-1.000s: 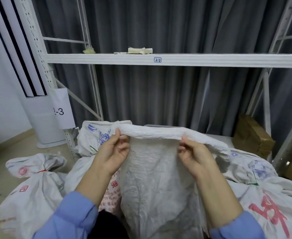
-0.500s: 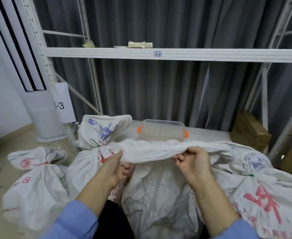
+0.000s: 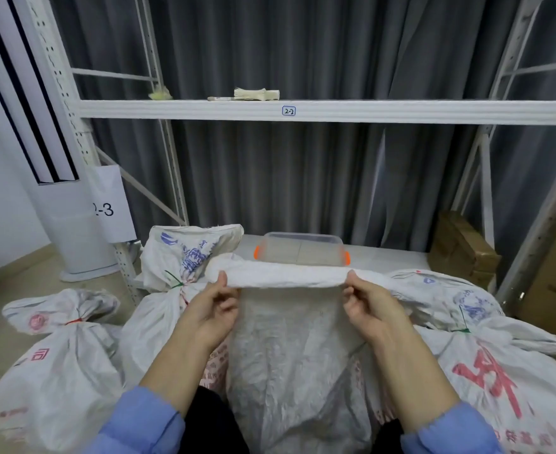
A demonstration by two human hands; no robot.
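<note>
The rolled rim [image 3: 283,277] of the white woven sack [image 3: 289,362] is pinched at its two ends by the left grip [image 3: 216,309] and the right grip [image 3: 368,306]. Each is closed on it, with the thumb on the roll and the fingers curled beneath. The sack is held upright between tied sacks [image 3: 178,257], just in front of a clear plastic box [image 3: 299,253].

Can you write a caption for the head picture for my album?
Left hand and right hand hold the rolled rim of a white sack before a shelf.
</note>
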